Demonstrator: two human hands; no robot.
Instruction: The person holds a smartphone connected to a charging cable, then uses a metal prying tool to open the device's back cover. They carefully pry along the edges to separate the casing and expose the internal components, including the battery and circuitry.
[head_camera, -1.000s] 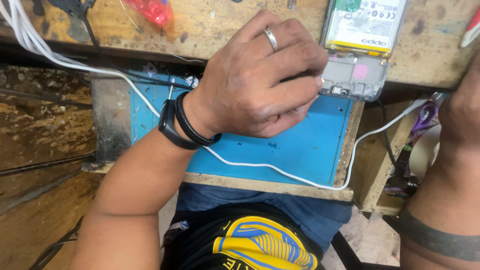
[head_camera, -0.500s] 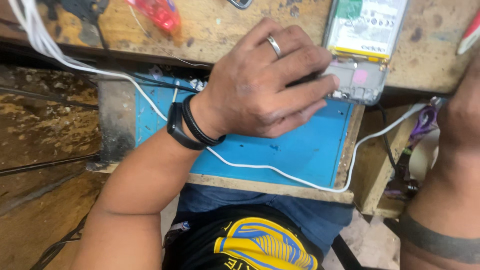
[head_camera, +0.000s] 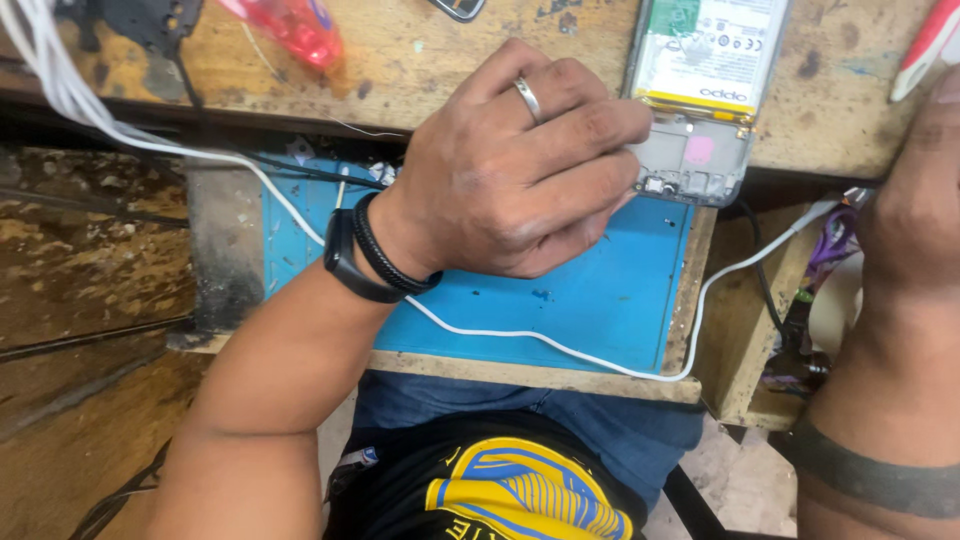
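An opened phone (head_camera: 700, 90) lies back-up on the wooden bench, its battery and lower board exposed. My left hand (head_camera: 510, 170), with a ring and black wrist bands, hovers over a blue mat (head_camera: 590, 300); its curled fingers press against the phone's lower end. What the fingertips pinch is hidden. My right hand (head_camera: 915, 210) comes in at the right edge beside the phone, fingers out of sight.
A white cable (head_camera: 520, 335) runs from the upper left across the blue mat and up to the right. A red translucent tool (head_camera: 290, 25) lies on the wooden bench top (head_camera: 420, 70). The mat's shelf has a wooden front edge (head_camera: 520, 372) above my lap.
Hardly anything. The view has shifted slightly. My left hand stays at the phone's lower end, and my right arm holds its place.
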